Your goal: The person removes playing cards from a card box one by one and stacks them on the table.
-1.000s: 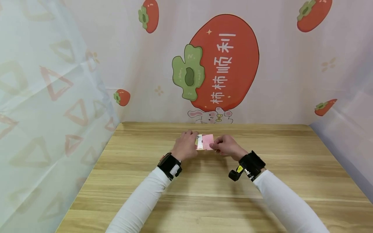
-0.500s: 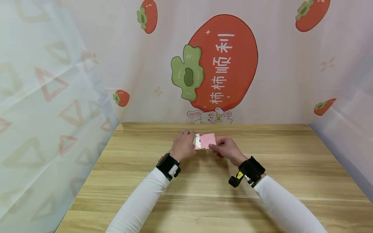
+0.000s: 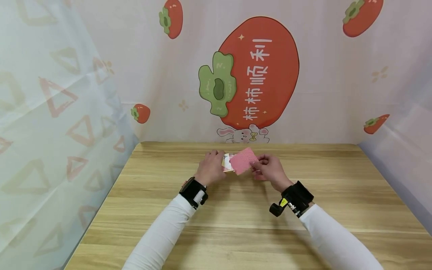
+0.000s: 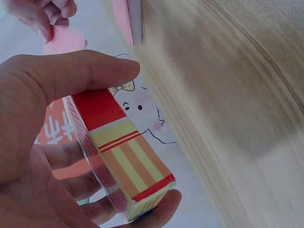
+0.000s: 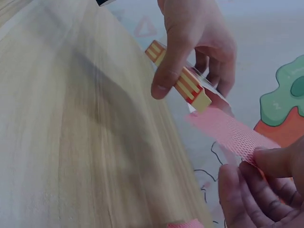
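Observation:
In the head view my left hand [image 3: 210,167] holds a small playing card box [image 3: 228,162] above the table. The left wrist view shows the thumb lying over the box's red and striped narrow side [image 4: 128,147], fingers around the other side. My right hand [image 3: 272,171] pinches a playing card [image 3: 243,161] with a pink patterned back between thumb and fingers. The card slants at the box's right end; whether its edge is inside cannot be seen. More pink-backed playing cards [image 4: 129,19] form a stack on the table, partly hidden below my right hand in the head view.
A wood-grain table [image 3: 222,240] spreads beneath both hands. Behind it hangs a pale cloth [image 3: 334,93] printed with persimmons, reaching the table's back edge. Another patterned cloth [image 3: 60,150] hangs along the left side. Black camera straps [image 3: 297,198] sit on both wrists.
The playing card has shifted right relative to the box and turned from level to slanting. My right hand has moved right with it. My left hand keeps the box, drifting slightly left.

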Available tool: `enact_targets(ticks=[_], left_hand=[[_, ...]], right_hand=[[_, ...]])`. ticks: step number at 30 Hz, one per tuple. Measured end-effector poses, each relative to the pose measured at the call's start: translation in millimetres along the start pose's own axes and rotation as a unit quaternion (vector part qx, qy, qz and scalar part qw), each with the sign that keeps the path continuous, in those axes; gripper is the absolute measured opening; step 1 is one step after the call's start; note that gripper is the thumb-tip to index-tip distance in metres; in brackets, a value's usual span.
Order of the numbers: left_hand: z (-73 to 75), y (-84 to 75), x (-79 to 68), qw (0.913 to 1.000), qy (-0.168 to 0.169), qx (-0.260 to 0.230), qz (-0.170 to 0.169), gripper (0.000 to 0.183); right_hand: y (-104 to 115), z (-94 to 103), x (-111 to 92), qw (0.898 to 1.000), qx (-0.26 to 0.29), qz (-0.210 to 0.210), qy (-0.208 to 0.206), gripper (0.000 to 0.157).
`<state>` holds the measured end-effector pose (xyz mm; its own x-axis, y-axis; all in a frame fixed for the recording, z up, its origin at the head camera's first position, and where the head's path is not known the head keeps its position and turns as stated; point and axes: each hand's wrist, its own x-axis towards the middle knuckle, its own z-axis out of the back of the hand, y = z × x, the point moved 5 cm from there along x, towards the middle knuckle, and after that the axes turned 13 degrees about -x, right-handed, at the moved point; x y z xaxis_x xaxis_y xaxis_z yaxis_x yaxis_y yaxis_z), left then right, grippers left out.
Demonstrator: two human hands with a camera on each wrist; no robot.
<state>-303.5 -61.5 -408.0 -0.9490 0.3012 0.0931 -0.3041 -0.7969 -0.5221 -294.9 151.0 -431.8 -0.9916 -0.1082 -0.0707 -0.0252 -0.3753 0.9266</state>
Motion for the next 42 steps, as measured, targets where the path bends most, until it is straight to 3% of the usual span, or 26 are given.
enact_targets(ticks=[6,11,18,30,37,42], left_hand=[[2.0,4.2,-0.3,0.9999,-0.004,-0.006,0.007,0.071],[2.4,6.3,-0.6,1.0000,-0.006,-0.001,0.007,0.070],[0.7,7.4,-0.8,1.0000,-0.005,-0.001,0.005,0.069],[-2.6,10.1,-0.3,0.9999,-0.004,-0.006,0.012,0.068],[-4.6,12.5,1.1,0.9999,0.000,0.000,0.014,0.068],[-4.5,11.8,1.1,0.9999,0.001,0.000,0.015,0.068]], right_hand=[[3.2,19.6,5.5,0.999,0.013,0.046,-0.025,0.027],[3.1,38.6,12.3,0.997,-0.039,0.063,-0.023,0.030],[-15.7,54.7,32.4,0.992,-0.114,0.049,0.000,0.032],[-44.3,59.5,58.2,0.989,-0.142,-0.002,0.041,0.035],[-48.4,57.2,60.9,0.986,-0.160,0.006,0.033,0.030],[-45.5,53.8,60.1,0.977,-0.212,0.009,0.011,0.026]])
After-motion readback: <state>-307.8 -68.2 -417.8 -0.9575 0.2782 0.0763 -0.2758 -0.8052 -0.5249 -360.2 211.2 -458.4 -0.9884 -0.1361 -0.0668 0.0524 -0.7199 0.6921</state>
